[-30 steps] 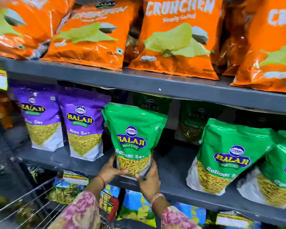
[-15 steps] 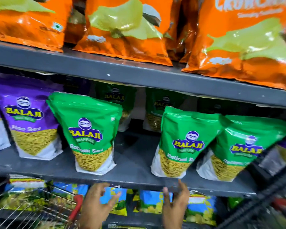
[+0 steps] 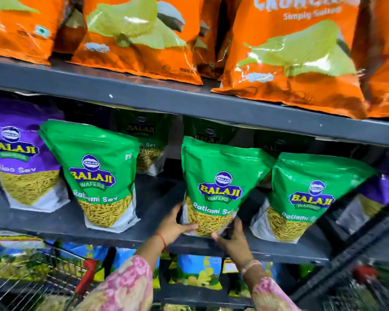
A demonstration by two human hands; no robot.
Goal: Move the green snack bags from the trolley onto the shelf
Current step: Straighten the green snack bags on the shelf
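Observation:
Three green snack bags stand at the front of the dark middle shelf (image 3: pixel 144 234). My left hand (image 3: pixel 174 225) and my right hand (image 3: pixel 234 237) both grip the base of the middle green bag (image 3: pixel 218 176), one on each lower corner. The left green bag (image 3: pixel 99 167) stands upright by the purple bags. To the right of my hands stands the right green bag (image 3: pixel 310 194). More green bags (image 3: pixel 144 140) stand in shadow at the back. The wire trolley (image 3: pixel 32 286) shows at the bottom left, with a red handle piece (image 3: pixel 85 277).
Purple snack bags (image 3: pixel 18 158) fill the shelf's left end and another purple bag (image 3: pixel 377 189) sits at the far right. Orange chip bags (image 3: pixel 290 52) line the shelf above. Blue and yellow packs (image 3: pixel 195 272) sit on the shelf below. A dark gap lies between the left and middle green bags.
Both hands, empty and below the shelf edge half a second ago, have risen and taken hold of the middle green bag. The view has shifted right since the left bag was set down.

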